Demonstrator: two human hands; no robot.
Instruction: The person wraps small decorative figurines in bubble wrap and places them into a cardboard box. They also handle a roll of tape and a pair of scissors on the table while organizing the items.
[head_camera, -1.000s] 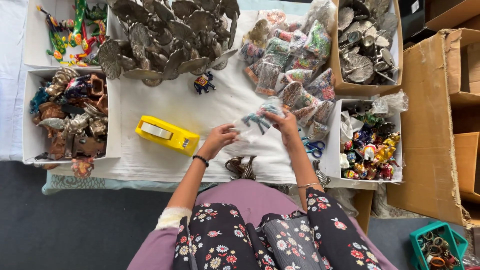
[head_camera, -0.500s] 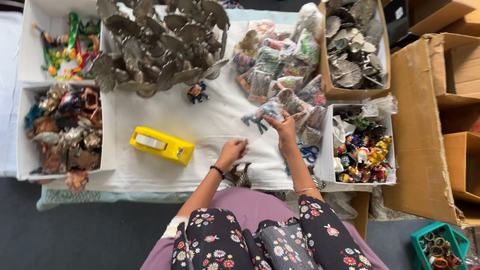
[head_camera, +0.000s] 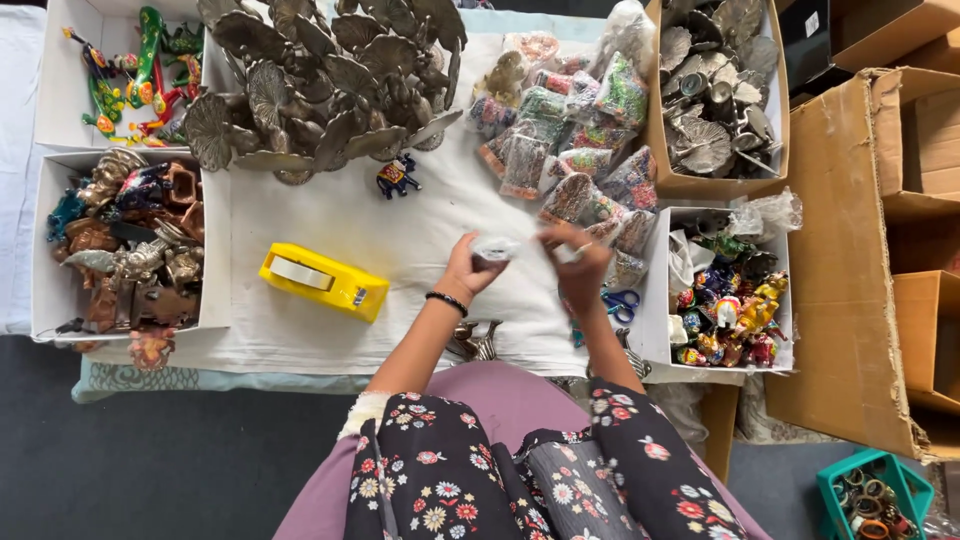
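Left hand (head_camera: 468, 268) risen since earlier, now pinching clear packet (head_camera: 496, 247); right hand (head_camera: 580, 268) fingers curled at its far end. White cloth-covered table (head_camera: 430, 220); yellow tape dispenser (head_camera: 322, 281) nearby; cardboard cartons (head_camera: 850, 290) alongside.

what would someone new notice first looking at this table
Probably the heap of grey metal leaf-shaped pieces at the top, then the yellow tape dispenser lying on the white cloth. At centre, the left hand and right hand hold a small clear packet between them.

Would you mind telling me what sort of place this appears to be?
Probably a handicraft packing table or stall: white boxes of small figurines, a heap of metal leaf-shaped dishes, bagged items and a yellow tape dispenser beside the hands.
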